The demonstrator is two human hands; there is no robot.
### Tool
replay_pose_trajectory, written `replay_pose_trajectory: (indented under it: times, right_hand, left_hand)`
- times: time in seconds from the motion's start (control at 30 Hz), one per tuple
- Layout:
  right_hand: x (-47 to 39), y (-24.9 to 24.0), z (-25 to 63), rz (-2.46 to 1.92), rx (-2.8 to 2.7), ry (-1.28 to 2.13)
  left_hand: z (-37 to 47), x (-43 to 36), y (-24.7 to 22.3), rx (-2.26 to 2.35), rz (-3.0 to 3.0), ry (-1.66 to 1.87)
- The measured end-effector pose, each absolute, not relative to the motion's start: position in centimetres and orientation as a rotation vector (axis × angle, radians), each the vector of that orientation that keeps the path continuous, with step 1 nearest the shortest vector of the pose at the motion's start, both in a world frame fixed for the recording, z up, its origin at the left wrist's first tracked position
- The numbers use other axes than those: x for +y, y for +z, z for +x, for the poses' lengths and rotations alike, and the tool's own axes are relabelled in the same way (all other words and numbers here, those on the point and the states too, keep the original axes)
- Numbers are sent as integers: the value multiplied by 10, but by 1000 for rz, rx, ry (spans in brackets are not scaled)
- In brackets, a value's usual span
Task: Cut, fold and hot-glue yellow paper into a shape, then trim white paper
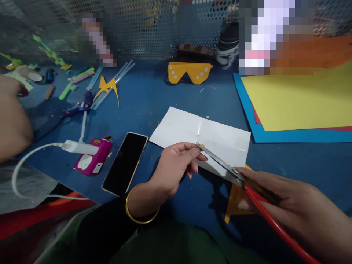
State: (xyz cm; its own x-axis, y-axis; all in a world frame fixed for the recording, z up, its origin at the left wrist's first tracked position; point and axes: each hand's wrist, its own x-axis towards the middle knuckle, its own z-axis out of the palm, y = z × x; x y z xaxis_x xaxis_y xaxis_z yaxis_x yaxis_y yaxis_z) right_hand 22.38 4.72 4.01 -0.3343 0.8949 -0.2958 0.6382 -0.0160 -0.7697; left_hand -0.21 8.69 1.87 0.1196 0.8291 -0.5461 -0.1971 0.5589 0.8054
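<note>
My left hand point(178, 161), with a gold bangle at the wrist, pinches something too small to make out, right at the tips of the scissors point(220, 161). My right hand point(297, 201) grips the red-handled scissors, whose blades point up and left over a folded white sheet point(176, 126). A tiny yellow bit point(202, 146) shows near the blade tips. Under the right hand lies an orange paper scrap point(233, 201). Farther back stands a yellow paper mask point(188, 72) with small pale squares on it.
Left of the hands lie a black phone point(125, 163), a magenta power adapter point(95, 156) with a white plug, and a glue gun point(82, 106). Coloured sheets point(299, 99) are at the right. Another person's arm point(13, 117) reaches in at the left edge.
</note>
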Motion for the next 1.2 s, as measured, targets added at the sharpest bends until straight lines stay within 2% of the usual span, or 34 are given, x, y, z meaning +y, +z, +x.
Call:
replay_pose_trajectory:
  times: [1.2]
  right_hand:
    - [47, 41, 223, -1674, -1963, 1402]
  left_hand:
    - [-4, 89, 22, 1283, 627, 740]
